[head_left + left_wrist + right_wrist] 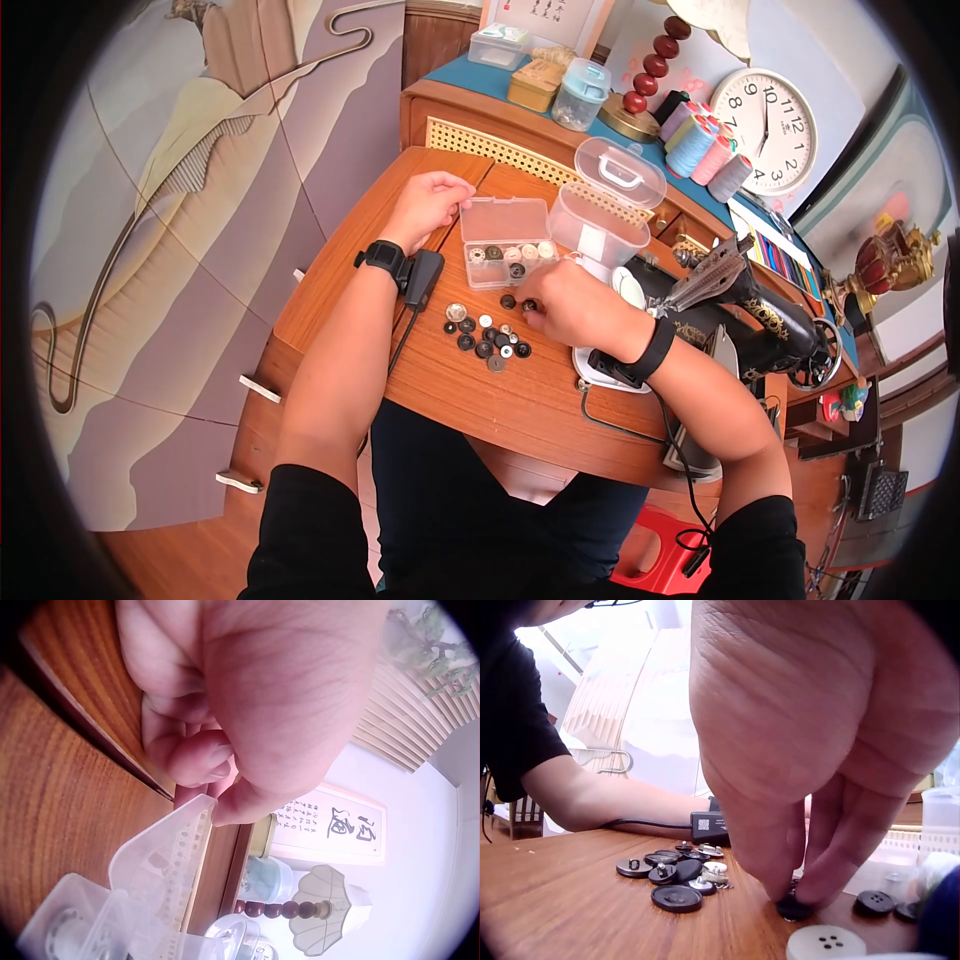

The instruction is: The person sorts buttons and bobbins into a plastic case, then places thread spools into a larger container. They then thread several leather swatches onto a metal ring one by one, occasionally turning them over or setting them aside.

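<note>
My left hand (430,207) pinches the upper corner of the raised lid (161,844) of a clear plastic box between thumb and fingers. The box (512,278) holds white and dark buttons in its compartments. Beside it, at the lower right, my right hand (578,308) points down at the tabletop, its thumb and fingertips pinching a black button (793,908) close over the wood. A loose pile of buttons (485,344), mostly black with a few white and metal ones, lies in front of the box. Near the right hand are another black button (874,902) and a white four-hole button (826,943).
Behind the button box stands a larger clear container (600,222) with its handled lid open. A black sewing machine (770,315) is close on the right. Thread spools (692,148), a clock (765,130) and a lamp (640,90) line the back shelf (455,75).
</note>
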`<action>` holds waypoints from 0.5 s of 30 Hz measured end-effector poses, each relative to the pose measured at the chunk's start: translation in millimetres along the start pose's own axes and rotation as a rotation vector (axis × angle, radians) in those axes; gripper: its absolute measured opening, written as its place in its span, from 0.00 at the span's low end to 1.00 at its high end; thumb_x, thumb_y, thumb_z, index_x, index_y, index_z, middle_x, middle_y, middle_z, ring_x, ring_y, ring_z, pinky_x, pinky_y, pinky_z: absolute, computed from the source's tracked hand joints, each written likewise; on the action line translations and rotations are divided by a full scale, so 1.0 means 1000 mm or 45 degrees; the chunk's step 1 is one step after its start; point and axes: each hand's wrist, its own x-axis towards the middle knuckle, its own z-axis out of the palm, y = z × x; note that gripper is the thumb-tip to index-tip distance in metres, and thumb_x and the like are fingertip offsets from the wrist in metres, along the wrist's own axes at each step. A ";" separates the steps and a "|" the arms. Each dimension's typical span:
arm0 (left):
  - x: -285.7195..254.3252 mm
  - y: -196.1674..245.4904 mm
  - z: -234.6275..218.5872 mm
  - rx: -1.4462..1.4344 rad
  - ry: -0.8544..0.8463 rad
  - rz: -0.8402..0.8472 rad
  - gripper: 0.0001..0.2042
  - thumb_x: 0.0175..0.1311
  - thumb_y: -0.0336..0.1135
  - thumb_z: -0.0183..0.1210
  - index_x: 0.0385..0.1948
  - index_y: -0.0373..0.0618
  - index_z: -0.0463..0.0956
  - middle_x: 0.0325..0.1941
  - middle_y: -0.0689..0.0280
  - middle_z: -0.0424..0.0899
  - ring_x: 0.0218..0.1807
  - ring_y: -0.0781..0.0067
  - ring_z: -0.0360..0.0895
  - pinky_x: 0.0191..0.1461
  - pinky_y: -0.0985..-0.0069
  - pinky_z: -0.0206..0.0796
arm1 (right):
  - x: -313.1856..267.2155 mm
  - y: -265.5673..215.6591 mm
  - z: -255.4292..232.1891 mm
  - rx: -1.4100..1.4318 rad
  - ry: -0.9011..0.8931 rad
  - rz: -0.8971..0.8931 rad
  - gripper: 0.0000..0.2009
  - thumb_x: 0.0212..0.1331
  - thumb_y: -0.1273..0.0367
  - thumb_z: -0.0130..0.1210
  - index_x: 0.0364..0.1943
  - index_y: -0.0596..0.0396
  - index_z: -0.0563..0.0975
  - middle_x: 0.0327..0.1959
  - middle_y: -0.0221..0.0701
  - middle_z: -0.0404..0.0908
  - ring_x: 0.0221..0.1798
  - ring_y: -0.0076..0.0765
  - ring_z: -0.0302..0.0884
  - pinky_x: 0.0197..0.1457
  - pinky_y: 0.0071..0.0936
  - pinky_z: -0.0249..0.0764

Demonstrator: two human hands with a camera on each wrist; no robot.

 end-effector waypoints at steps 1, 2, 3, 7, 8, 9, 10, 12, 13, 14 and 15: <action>-0.001 0.001 0.001 0.009 0.002 0.000 0.06 0.68 0.29 0.60 0.40 0.38 0.82 0.31 0.69 0.82 0.27 0.88 0.68 0.27 0.89 0.57 | 0.001 -0.002 -0.004 -0.001 -0.001 -0.001 0.05 0.47 0.77 0.62 0.30 0.60 0.83 0.30 0.46 0.84 0.37 0.53 0.84 0.42 0.41 0.81; -0.001 0.001 0.001 0.018 0.005 0.001 0.06 0.68 0.29 0.60 0.40 0.38 0.82 0.31 0.69 0.82 0.27 0.88 0.68 0.27 0.89 0.57 | 0.002 -0.007 -0.011 0.055 -0.006 0.053 0.06 0.46 0.77 0.62 0.31 0.61 0.83 0.30 0.46 0.84 0.37 0.54 0.84 0.41 0.41 0.81; -0.002 0.002 0.002 0.015 0.009 0.000 0.06 0.68 0.29 0.60 0.40 0.38 0.82 0.31 0.69 0.82 0.27 0.88 0.68 0.27 0.89 0.57 | 0.004 -0.009 -0.017 0.112 -0.013 0.107 0.07 0.46 0.77 0.63 0.31 0.61 0.83 0.29 0.47 0.84 0.37 0.54 0.84 0.40 0.40 0.81; -0.003 0.002 0.000 0.024 -0.004 0.005 0.06 0.69 0.30 0.59 0.40 0.39 0.82 0.32 0.69 0.83 0.28 0.88 0.69 0.28 0.89 0.57 | 0.015 -0.002 -0.026 0.100 0.081 0.163 0.07 0.46 0.77 0.63 0.32 0.61 0.83 0.28 0.46 0.84 0.35 0.53 0.85 0.39 0.39 0.80; -0.002 0.002 0.001 0.029 -0.008 0.006 0.06 0.69 0.30 0.59 0.40 0.39 0.82 0.32 0.69 0.83 0.29 0.88 0.69 0.28 0.89 0.57 | 0.020 0.004 -0.024 0.125 0.118 0.135 0.08 0.48 0.77 0.64 0.34 0.61 0.83 0.26 0.44 0.84 0.32 0.46 0.85 0.37 0.35 0.81; -0.002 0.002 0.001 0.030 -0.012 0.008 0.06 0.69 0.30 0.59 0.40 0.39 0.82 0.32 0.69 0.83 0.29 0.88 0.69 0.28 0.89 0.57 | 0.025 0.009 -0.022 0.150 0.157 0.107 0.09 0.50 0.76 0.64 0.36 0.61 0.83 0.24 0.41 0.84 0.29 0.39 0.86 0.36 0.31 0.81; -0.002 0.003 0.002 0.036 -0.007 0.000 0.06 0.69 0.30 0.59 0.40 0.39 0.82 0.32 0.69 0.83 0.29 0.88 0.69 0.28 0.89 0.58 | 0.031 0.010 -0.021 0.149 0.162 0.109 0.09 0.50 0.76 0.64 0.36 0.61 0.83 0.24 0.41 0.84 0.29 0.39 0.86 0.36 0.31 0.81; -0.002 0.003 0.002 0.044 0.000 -0.008 0.06 0.69 0.31 0.59 0.40 0.40 0.82 0.32 0.69 0.83 0.29 0.88 0.69 0.28 0.89 0.58 | 0.046 0.010 -0.016 0.199 0.268 -0.007 0.10 0.50 0.77 0.64 0.38 0.60 0.83 0.27 0.41 0.84 0.30 0.38 0.86 0.36 0.30 0.81; -0.003 0.003 0.002 0.042 0.005 -0.014 0.06 0.69 0.31 0.59 0.40 0.40 0.82 0.32 0.69 0.83 0.29 0.88 0.69 0.28 0.89 0.58 | 0.053 0.011 -0.013 0.199 0.270 -0.009 0.10 0.50 0.77 0.64 0.38 0.60 0.83 0.27 0.41 0.84 0.30 0.38 0.86 0.36 0.30 0.81; -0.003 0.004 0.002 0.039 0.010 -0.020 0.06 0.69 0.31 0.59 0.40 0.40 0.82 0.32 0.69 0.83 0.29 0.88 0.69 0.28 0.88 0.58 | 0.059 0.012 -0.010 0.209 0.271 -0.037 0.10 0.50 0.77 0.64 0.38 0.59 0.82 0.28 0.41 0.84 0.31 0.40 0.85 0.36 0.31 0.81; -0.003 0.004 0.001 0.040 0.012 -0.020 0.06 0.69 0.31 0.59 0.40 0.40 0.82 0.32 0.69 0.83 0.29 0.88 0.69 0.28 0.88 0.58 | 0.065 0.013 -0.006 0.220 0.270 -0.065 0.09 0.50 0.77 0.64 0.37 0.58 0.81 0.30 0.41 0.84 0.31 0.42 0.85 0.37 0.33 0.80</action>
